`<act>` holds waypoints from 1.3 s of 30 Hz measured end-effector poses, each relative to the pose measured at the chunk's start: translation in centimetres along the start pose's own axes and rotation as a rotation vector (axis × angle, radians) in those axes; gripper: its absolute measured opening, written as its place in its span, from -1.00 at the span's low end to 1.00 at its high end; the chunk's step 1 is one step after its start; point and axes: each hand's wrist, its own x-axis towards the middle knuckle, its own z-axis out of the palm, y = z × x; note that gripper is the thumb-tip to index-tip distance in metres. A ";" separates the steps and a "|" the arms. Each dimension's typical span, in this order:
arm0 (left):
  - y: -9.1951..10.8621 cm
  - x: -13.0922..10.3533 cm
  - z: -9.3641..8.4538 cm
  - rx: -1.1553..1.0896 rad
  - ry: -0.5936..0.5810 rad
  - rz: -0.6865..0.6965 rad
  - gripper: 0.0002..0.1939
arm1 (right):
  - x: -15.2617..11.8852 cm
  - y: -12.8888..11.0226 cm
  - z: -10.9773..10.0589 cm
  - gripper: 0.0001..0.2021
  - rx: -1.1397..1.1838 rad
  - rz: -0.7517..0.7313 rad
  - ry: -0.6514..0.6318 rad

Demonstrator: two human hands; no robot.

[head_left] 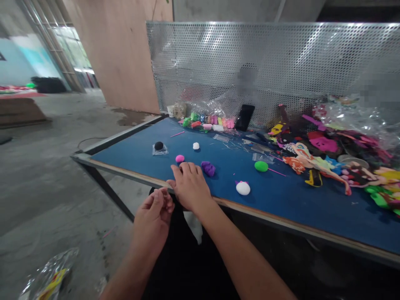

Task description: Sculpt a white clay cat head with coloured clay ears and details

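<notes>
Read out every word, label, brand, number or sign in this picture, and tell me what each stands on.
No text can be read anywhere.
Pink ball and purple lump: no lettering shows.
Clear plastic bag at lower left: yellow patch, too blurred to read.
White cup: any marks are too small to read.

Perforated metal panel, upright, across the top centre and upper right. Board, tan, flat-faced, upper left of centre. Dark slab, phone-like, tilted, just before the panel. Cup, white, near the panel's lower left corner. Container, black, upper left. Plastic bag, clear, yellow piece within, on concrete floor, lower left.
</notes>
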 end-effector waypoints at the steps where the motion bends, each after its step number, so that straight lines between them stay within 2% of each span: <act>1: 0.0 -0.1 0.1 -0.007 -0.009 -0.002 -0.69 | -0.1 0.1 0.1 -0.58 -0.005 -0.014 -0.002; 4: 0.2 -0.3 0.4 -0.027 -0.025 -0.015 -0.72 | 0.0 0.6 0.2 -0.57 0.050 -0.021 0.044; 7: 0.5 -0.3 0.5 -0.039 -0.033 -0.024 -0.71 | -0.1 0.8 -0.2 -0.65 0.225 -0.010 0.180; 10: 0.6 -0.5 0.6 -0.047 -0.034 -0.047 -0.65 | -1.7 0.3 -1.4 -0.73 0.371 -0.022 0.286; 11: 0.6 -0.7 0.7 -0.046 -0.036 -0.069 -0.63 | -2.5 0.0 -1.8 -0.75 0.486 -0.020 0.329; 12: 0.6 -0.8 0.8 -0.039 -0.044 -0.098 -0.61 | -3.6 -0.2 -2.3 -0.77 0.610 -0.010 0.345; 13: 0.6 -1.1 1.0 -0.024 -0.065 -0.132 -0.61 | -4.6 -0.5 -2.7 -0.76 0.701 -0.012 0.306; 16: 0.3 -2.0 1.7 0.058 -0.172 -0.210 -0.66 | -7.6 -0.7 -3.4 -0.65 0.837 0.040 0.245; 19: -0.1 -2.9 2.5 0.151 -0.240 -0.227 -0.69 | -9.4 0.1 -3.9 -0.72 0.841 0.146 0.328; 25: -0.9 -4.0 3.4 0.325 -0.339 -0.182 -0.79 | -10.5 1.9 -5.1 -0.74 0.748 0.077 0.397; 29: -1.4 -4.4 3.7 0.289 -0.406 -0.149 -0.70 | -10.9 1.9 -5.5 -0.75 0.690 0.157 0.524; 32: -1.6 -4.7 3.7 0.405 -0.440 -0.060 -0.67 | -11.1 1.7 -5.6 -0.73 0.681 0.188 0.564; 37: -1.2 -5.1 3.4 0.748 -0.582 0.294 -0.66 | -11.3 1.9 -5.9 -0.74 0.717 0.269 0.546; 39: -1.0 -5.1 3.3 0.832 -0.643 0.395 -0.66 | -11.4 1.9 -6.0 -0.77 0.712 0.305 0.535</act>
